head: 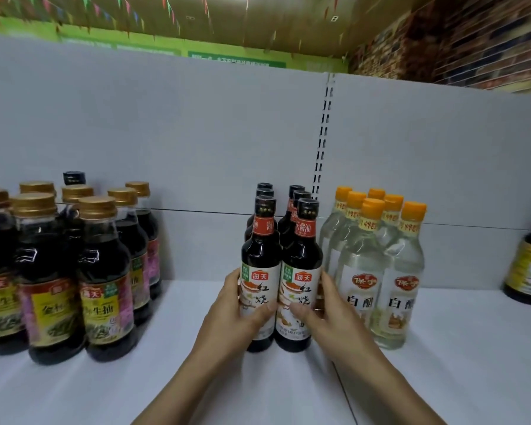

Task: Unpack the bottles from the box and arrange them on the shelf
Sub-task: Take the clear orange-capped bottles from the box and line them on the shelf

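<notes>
Plainly, the two front soy sauce bottles stand upright and touching in the middle of the shelf [196, 378], at the head of two short rows of the same kind. The left hand [236, 314] is curled round the label of the left front bottle [259, 265]. The right hand [328, 311] is curled round the label of the right front bottle [302, 265]. Both thumbs lie on the label fronts.

The bottles are full of dark liquid, so I judge them rather heavy for their size. The walls look stiff and glossy; glass or hard plastic, I cannot tell. They are tall and narrow, so they may tip easily. The wide labelled part, low down, seems a safer hold than the thin neck.

The shelf is white and flat. Just beside the rows, toward the right edge, stand clear vinegar bottles [368, 271] with orange caps. Well apart, toward the left edge, stand gold-capped bottles [101, 271]. A grey back panel [181, 133] with a slotted upright [324, 133] closes the back edge. The box is not in view.
</notes>
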A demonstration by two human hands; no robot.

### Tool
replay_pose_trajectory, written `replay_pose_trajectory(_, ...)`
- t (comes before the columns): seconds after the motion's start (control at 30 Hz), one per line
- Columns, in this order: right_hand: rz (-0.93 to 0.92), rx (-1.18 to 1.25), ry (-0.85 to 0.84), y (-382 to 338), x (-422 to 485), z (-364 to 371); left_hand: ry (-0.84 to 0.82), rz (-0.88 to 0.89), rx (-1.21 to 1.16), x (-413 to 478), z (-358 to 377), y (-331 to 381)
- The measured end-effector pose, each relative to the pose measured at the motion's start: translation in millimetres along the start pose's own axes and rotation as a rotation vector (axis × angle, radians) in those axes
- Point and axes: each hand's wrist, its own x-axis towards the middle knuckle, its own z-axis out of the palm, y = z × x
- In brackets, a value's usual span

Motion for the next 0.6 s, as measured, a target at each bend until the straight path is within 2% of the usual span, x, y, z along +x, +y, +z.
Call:
replay_pose_trajectory(0.17,-0.012,-0.002,0.031,0.4,-1.4,2.3,0.013,-0.034,0.007,0.4,-1.2,-1.2)
replay_pose_trajectory(0.6,-0.054,0.033,0.02,7.8,-2.1,6.9,0.019,0.032,0.028,-4.5,-0.2,-3.2)
